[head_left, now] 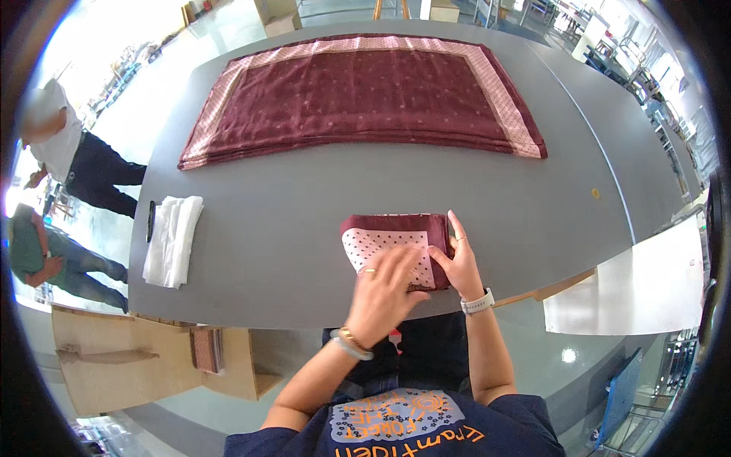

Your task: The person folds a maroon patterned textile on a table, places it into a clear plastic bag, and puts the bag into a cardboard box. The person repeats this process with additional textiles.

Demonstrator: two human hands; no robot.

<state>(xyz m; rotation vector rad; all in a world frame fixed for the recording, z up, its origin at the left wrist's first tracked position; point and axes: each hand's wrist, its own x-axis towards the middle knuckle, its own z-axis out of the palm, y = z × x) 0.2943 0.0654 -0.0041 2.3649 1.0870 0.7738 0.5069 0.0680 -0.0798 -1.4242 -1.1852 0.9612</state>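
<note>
A folded scarf [365,242], maroon with a pale pink panel of dark dots, lies near the front edge of the grey table. Across its pink face lies my left hand [387,286], palm down with its fingers stretched out, slightly blurred. My right hand [459,260] is at the scarf's right edge, fingers extended along that side and the thumb resting on the top near the corner. Farther back, a wide flat stack of maroon cloths [365,95] with pink dotted borders is spread over the table.
White folded sheets [173,242] lie at the table's left, with a slim black object [150,221] beside them. A small yellowish disc [596,193] sits at the right. Two people stand past the left edge. A wooden box [122,358] is below the table's left front.
</note>
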